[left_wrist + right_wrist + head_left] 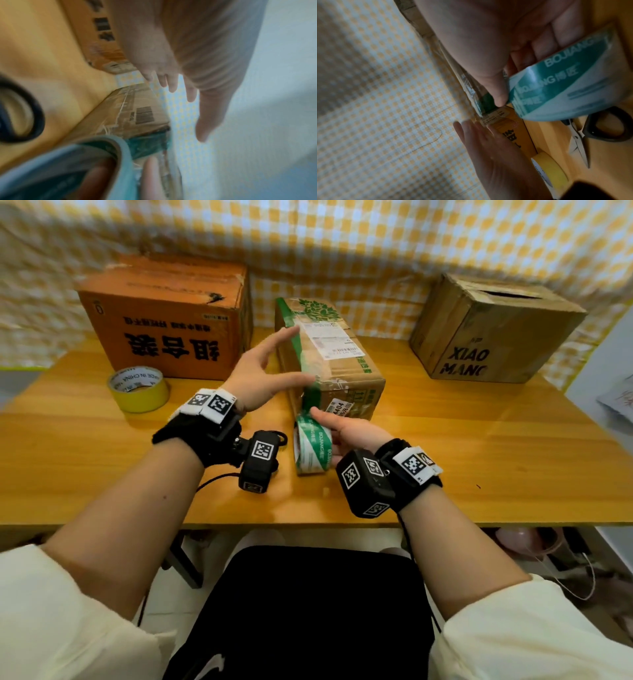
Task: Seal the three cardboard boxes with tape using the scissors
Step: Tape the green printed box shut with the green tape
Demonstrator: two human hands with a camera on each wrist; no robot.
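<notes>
Right hand (pixel 346 433) gripped the green tape roll (pixel 313 448) just in front of the middle box (pixel 329 361), thumb on the strip. Left hand (pixel 260 378) hovered spread beside that box. Scissors (pixel 590 129) lay left of the roll on the desk (pixel 479 446).

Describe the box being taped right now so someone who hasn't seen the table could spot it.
Three cardboard boxes stand along the back of the wooden table. The taped box is the middle one, lowest and narrowest. Unlike the orange box and the XIAO MANG box, it carries green tape and a white shipping label.
</notes>
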